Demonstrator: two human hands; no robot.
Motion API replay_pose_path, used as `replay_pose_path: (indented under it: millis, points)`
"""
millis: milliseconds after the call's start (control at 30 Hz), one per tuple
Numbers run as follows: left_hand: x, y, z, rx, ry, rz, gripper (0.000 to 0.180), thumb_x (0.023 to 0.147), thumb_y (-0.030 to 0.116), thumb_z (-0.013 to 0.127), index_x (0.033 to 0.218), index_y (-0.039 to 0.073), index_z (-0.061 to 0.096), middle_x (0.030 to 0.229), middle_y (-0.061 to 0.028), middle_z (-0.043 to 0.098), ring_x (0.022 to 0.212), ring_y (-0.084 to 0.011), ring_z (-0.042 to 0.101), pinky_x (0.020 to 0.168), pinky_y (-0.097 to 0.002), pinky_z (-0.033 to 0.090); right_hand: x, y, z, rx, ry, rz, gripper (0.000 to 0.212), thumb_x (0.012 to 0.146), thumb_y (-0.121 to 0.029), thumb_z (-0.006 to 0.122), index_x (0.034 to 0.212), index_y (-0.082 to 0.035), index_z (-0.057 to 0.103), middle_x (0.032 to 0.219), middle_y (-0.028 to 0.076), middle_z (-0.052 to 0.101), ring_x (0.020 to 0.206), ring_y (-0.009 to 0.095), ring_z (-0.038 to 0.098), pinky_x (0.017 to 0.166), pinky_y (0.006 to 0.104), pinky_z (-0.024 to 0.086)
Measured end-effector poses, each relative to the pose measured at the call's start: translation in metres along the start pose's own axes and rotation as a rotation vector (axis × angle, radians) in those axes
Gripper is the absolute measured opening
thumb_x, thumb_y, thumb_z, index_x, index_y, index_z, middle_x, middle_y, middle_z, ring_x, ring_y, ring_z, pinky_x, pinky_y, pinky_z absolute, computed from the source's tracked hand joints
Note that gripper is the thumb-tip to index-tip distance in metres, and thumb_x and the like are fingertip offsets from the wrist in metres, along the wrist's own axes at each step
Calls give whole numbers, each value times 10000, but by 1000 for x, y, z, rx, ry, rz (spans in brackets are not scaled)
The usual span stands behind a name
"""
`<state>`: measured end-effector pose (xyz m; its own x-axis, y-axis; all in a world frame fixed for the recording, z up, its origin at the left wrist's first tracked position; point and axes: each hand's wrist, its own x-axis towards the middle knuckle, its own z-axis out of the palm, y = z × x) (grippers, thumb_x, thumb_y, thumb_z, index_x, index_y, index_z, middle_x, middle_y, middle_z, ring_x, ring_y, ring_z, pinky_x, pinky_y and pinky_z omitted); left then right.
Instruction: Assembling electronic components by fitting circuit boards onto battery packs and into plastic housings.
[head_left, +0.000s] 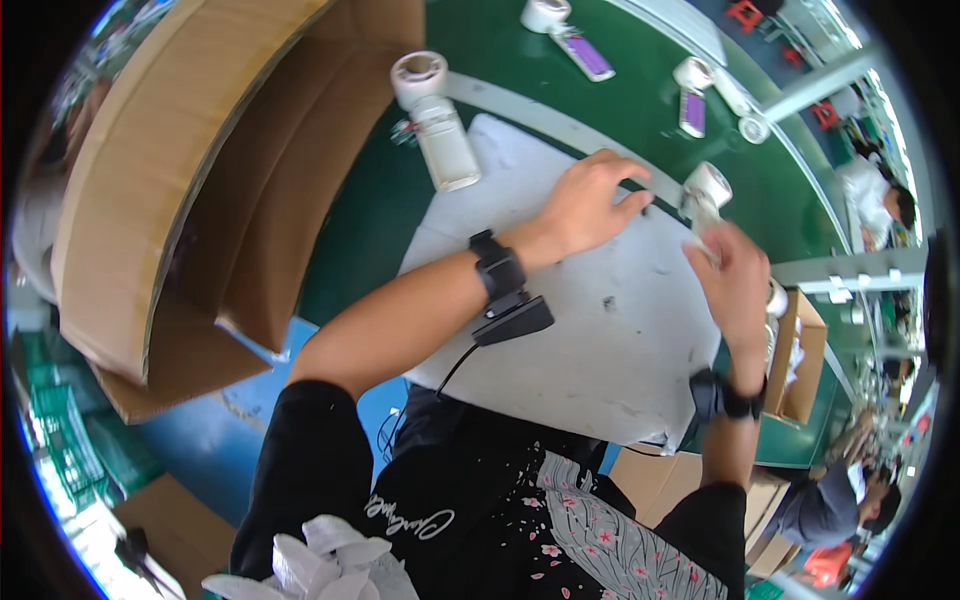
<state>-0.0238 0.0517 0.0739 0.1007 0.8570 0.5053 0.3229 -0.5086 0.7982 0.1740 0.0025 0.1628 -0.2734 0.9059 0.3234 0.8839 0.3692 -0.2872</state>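
My left hand (597,203) is held over the white mat (560,330), its fingers curved and apart, with nothing seen in them. At the mat's right edge, my right hand (737,275) closes round the lower end of a white handheld fan (708,187). The fan's round head points away from me, and my fingers partly cover its handle. Another white handheld fan (448,147) lies at the mat's far left corner, with thin wires beside its neck. Farther back are two more fans (583,55) (692,110) with purple handle panels.
A large open cardboard box (190,130) stands at the left. A smaller cardboard box (800,370) holding white parts sits right of my right hand. Along the green table (500,50) runs a pale strip. Co-workers (875,205) sit at the far right.
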Motion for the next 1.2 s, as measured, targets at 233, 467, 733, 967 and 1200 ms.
replay_pose_path:
  millis: [233, 467, 733, 967, 1200]
  points:
    - [-3, 14, -3, -16, -64, -33, 286, 852, 270, 667, 1037, 52, 670, 924, -154, 659, 774, -247, 641, 707, -352, 515, -79, -33, -12, 232, -286, -267, 217, 660, -16, 777, 716, -25, 567, 645, 41, 519, 527, 121, 455, 484, 269, 334]
    - [-31, 92, -110, 65, -118, -21, 219, 888, 197, 644, 1036, 43, 693, 931, -105, 706, 764, -147, 666, 692, -268, 523, -93, 5, 15, 595, -338, -115, 184, 670, 6, 768, 672, -18, 585, 646, 23, 537, 534, 82, 455, 480, 246, 330]
    - [-104, -17, -291, 99, 1426, -199, 453, 827, 116, 640, 1265, 55, 544, 1217, -88, 581, 1030, -190, 559, 857, -329, 438, -96, 7, 1, 667, -277, -168, 169, 714, -26, 778, 713, -3, 611, 653, 57, 575, 531, 127, 521, 490, 251, 390]
    - [-105, -61, -340, -230, 1455, -277, 398, 856, 180, 614, 1230, 58, 555, 1222, -104, 590, 1052, -204, 564, 908, -341, 439, -100, 11, -5, 672, -245, -131, 163, 734, -32, 762, 719, 7, 604, 660, 51, 562, 537, 114, 501, 498, 246, 374]
    - [-129, -84, -365, -433, 1401, -337, 357, 886, 250, 576, 1182, 51, 583, 1191, -116, 612, 1087, -237, 570, 950, -347, 435, -92, 15, -8, 715, -250, -162, 150, 746, -38, 754, 733, 11, 613, 669, 58, 572, 542, 117, 511, 505, 255, 386]
